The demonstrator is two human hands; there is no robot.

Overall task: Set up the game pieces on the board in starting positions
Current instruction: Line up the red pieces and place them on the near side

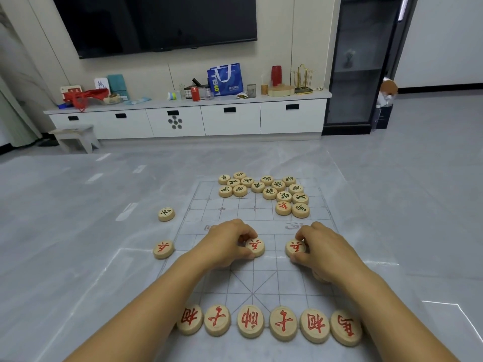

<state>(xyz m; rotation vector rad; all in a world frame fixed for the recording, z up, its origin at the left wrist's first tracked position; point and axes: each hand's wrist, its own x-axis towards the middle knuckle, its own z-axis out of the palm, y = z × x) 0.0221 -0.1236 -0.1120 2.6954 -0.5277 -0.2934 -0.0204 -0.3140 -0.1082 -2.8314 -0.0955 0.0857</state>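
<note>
The left hand (pixel 230 244) pinches one red soldier (pixel 255 246), the right hand (pixel 322 250) a second soldier (pixel 295 247). Both forearms crowd the near row (pixel 251 321); a careless drag could scatter it or skid the board (pixel 261 280).

**Both hands on red discs at mid-board**

On a clear gridded board (pixel 209 205) spread over the grey floor (pixel 78 205), the left hand (pixel 227 244) pinches one red soldier disc (pixel 257 248) and the right hand (pixel 324 249) pinches a second red soldier disc (pixel 294 247) nearby. A row of six red discs (pixel 251 321) lines the near edge. A cluster of dark-lettered discs (pixel 270 192) crowds the far end. A stray dark disc (pixel 166 214) and a stray red disc (pixel 163 249) lie left of the grid.
</note>
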